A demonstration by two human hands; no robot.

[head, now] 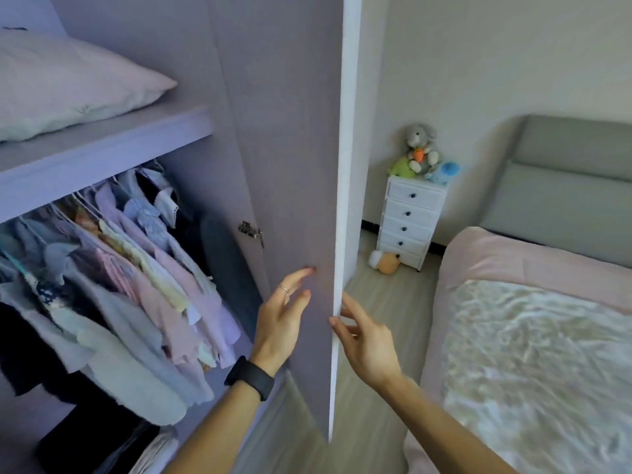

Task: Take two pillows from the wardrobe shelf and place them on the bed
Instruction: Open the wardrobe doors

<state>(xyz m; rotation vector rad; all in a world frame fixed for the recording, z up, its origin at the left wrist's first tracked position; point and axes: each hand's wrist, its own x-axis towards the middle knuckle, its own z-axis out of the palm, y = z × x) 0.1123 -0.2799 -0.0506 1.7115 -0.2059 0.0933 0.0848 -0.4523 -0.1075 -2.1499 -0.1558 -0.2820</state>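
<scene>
Pillow (68,87) waits on the wardrobe shelf (102,145), left hand (284,309) flat-fingered against the door (294,165), right hand (362,340) pinching its edge; let go, that door might swing back across the reach.

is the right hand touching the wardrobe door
Touching. The head view shows the right hand pinching the white edge of the wardrobe door: thumb on the near side, one fingertip hidden behind the edge.
</scene>
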